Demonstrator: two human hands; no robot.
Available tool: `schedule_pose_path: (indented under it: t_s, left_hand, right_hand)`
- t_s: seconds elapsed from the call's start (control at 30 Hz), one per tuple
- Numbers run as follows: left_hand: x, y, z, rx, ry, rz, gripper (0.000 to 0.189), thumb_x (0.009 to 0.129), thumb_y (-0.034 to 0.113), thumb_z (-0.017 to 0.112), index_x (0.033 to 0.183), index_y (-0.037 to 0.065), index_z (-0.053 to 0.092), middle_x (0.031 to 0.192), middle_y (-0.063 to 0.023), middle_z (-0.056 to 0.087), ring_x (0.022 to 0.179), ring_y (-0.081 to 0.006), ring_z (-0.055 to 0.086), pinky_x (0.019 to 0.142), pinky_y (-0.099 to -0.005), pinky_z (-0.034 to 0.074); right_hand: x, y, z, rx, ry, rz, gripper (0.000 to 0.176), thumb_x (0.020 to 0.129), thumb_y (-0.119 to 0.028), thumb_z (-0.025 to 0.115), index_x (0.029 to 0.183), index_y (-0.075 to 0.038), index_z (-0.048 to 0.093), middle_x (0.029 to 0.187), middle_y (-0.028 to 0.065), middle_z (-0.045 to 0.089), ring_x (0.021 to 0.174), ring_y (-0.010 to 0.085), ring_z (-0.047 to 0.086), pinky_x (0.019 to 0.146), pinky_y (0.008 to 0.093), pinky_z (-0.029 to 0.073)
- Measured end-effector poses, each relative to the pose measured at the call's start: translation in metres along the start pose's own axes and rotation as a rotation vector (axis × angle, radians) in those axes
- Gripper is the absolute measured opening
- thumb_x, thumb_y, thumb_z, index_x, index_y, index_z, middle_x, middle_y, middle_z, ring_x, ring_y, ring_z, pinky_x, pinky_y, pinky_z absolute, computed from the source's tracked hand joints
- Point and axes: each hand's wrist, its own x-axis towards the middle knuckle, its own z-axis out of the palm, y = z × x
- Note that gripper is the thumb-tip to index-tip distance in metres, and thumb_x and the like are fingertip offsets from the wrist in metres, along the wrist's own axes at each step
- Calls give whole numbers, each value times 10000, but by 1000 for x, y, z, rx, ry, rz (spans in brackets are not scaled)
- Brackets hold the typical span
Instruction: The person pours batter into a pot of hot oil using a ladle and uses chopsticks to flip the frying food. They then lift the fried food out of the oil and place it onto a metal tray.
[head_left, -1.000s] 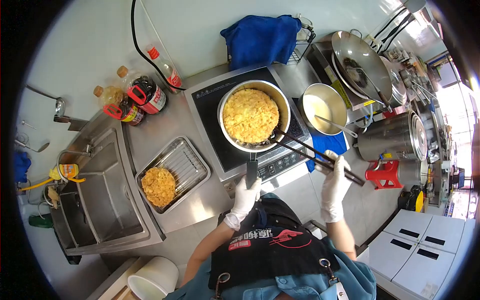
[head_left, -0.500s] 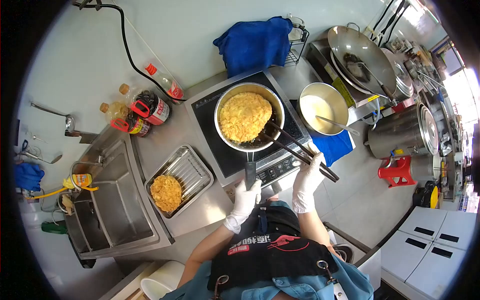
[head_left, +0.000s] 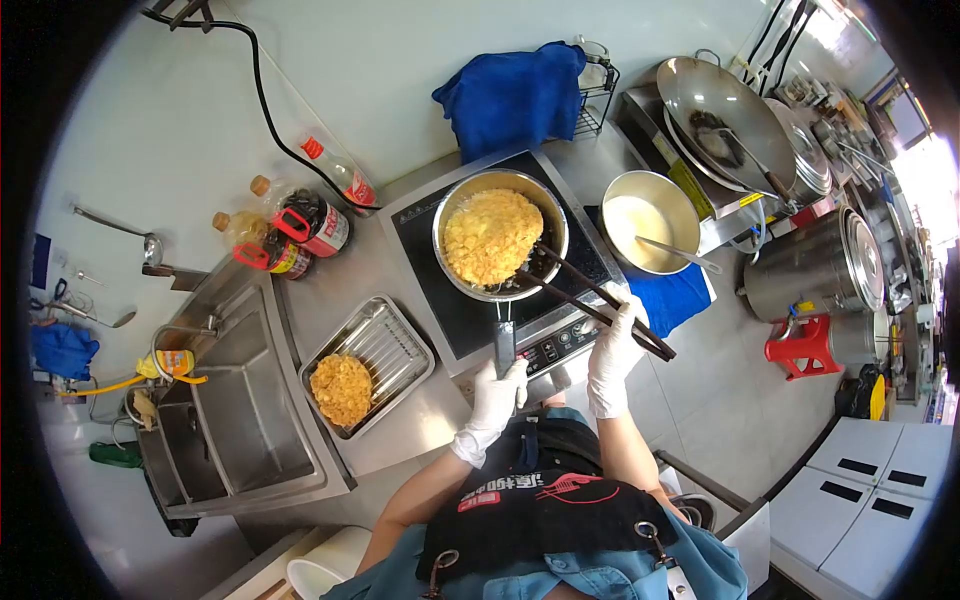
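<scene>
My left hand (head_left: pixel 493 402), in a white glove, is closed round the black handle of a saucepan (head_left: pixel 440 245) on the induction cooktop (head_left: pixel 412 262). In the pan lies a golden, crumb-coated fried cutlet (head_left: pixel 492 236), with dark oil showing at its lower right. My right hand (head_left: pixel 617 352), also gloved, grips a pair of long dark chopsticks (head_left: pixel 588 297). Their tips reach into the pan at the cutlet's lower right edge. A second fried cutlet (head_left: pixel 341 389) rests in the lower left of a metal tray with a rack (head_left: pixel 398 345), left of the cooktop.
A pot of pale batter (head_left: pixel 640 222) with a spoon stands right of the cooktop, by a blue cloth (head_left: pixel 672 296). Bottles (head_left: pixel 318 222) line the wall at left, beyond the sink (head_left: pixel 250 420). A wok (head_left: pixel 722 110) sits at the back right; a red stool (head_left: pixel 798 345) is on the floor.
The view has shifted slightly, so the surroundings appear a little lower and to the right. Both hands keep their grips, and the chopstick tips remain at the cutlet's edge.
</scene>
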Motion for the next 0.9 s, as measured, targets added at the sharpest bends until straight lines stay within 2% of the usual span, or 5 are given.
schedule_pose_path:
  t_s: [0.3, 0.37, 0.53, 0.73, 0.9]
  left_hand:
    - [0, 3, 1, -2, -4, -1, 97, 880, 96, 562, 880, 9, 520, 554, -13, 499, 387, -83, 423, 353, -228, 324]
    - [-1, 7, 3, -6, -5, -5, 98, 883, 101, 561, 871, 12, 520, 553, -13, 499, 386, -84, 425, 352, -228, 322]
    - [-2, 30, 8, -38, -25, -57, 128, 892, 141, 550, 832, 33, 519, 549, -16, 496, 394, -94, 438, 363, -227, 333]
    - [-3, 43, 8, -45, -47, -111, 127, 897, 153, 551, 857, 34, 530, 581, -22, 516, 413, -100, 460, 383, -224, 366]
    - [-5, 43, 6, -84, -61, -89, 182, 898, 207, 563, 874, 27, 563, 641, -33, 564, 476, -102, 517, 426, -214, 408]
  right_hand:
    - [4, -6, 2, 44, 25, 20, 342, 945, -305, 463, 1000, 19, 559, 891, 134, 608, 574, 155, 562, 509, 249, 483]
    - [5, -17, 2, -178, -62, -33, 303, 936, -277, 488, 975, 8, 586, 893, 115, 625, 593, 157, 586, 513, 248, 495]
    - [32, -87, 44, -389, -183, 51, 241, 909, -221, 539, 932, 3, 625, 852, 96, 654, 622, 137, 620, 491, 229, 493]
    - [47, -169, 64, -655, -251, -160, 268, 881, -246, 597, 852, 15, 648, 691, 63, 624, 478, 103, 548, 423, 195, 408]
    - [39, -212, 57, -421, -157, -177, 226, 881, -174, 585, 870, 45, 639, 758, 80, 632, 620, 150, 642, 460, 205, 474]
